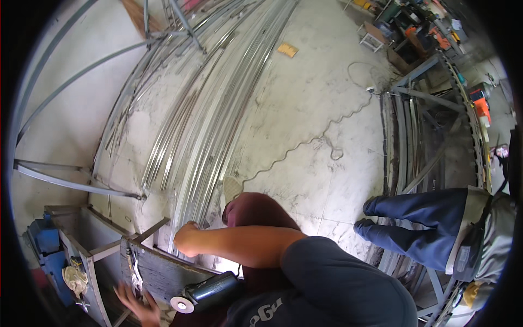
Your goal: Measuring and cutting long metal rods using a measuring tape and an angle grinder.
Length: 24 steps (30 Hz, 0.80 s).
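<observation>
My right arm reaches across to the left, and my right hand point(188, 240) is closed beside the near ends of long metal bars point(218, 131) on the floor. Its fingers are mostly hidden, so what it grips cannot be made out. Low on the left, my left hand point(139, 306) holds nothing, its fingers apart, in front of a worn wooden board point(169, 271). Between my hands and my body is a dark bench grinder point(212, 291) with a pale round wheel point(182, 304) at its end.
A blue machine point(46, 240) stands by the metal frame at left. A wavy cable point(305, 143) crosses the concrete floor. Another person in blue trousers point(419, 210) stands at right by a metal rack point(430, 98). A yellow piece point(287, 50) lies farther off.
</observation>
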Each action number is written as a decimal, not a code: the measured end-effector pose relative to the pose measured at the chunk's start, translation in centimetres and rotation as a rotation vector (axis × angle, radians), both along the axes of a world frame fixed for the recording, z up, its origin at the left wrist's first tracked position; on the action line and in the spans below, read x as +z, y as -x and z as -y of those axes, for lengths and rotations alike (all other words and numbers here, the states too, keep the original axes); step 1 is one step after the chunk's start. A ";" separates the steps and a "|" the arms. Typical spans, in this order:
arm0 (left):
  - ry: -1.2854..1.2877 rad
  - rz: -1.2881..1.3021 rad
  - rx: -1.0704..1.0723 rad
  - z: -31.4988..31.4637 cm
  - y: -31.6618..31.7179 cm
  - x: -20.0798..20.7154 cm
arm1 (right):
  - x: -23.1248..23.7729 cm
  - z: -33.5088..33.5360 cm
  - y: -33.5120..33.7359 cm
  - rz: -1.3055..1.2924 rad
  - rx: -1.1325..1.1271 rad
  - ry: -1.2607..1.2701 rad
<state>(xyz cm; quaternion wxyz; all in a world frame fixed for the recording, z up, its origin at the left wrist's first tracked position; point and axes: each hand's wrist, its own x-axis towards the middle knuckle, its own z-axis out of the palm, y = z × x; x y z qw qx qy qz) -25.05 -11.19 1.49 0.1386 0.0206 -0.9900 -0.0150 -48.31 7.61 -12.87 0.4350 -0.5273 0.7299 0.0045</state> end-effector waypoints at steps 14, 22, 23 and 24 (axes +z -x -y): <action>-0.154 0.293 -0.083 -14.3 -27.5 -1.4 | 3.0 -8.5 0.7 0.051 -0.024 0.125; -0.319 0.248 -0.049 -14.4 -29.0 -2.5 | 2.1 -8.3 1.2 -0.004 -0.125 0.180; -0.327 0.244 -0.048 -14.5 -28.9 -2.5 | 1.9 -8.3 1.3 0.001 -0.121 0.180; -0.335 0.240 -0.046 -14.5 -28.6 -2.5 | 2.1 -8.2 1.5 0.011 -0.111 0.151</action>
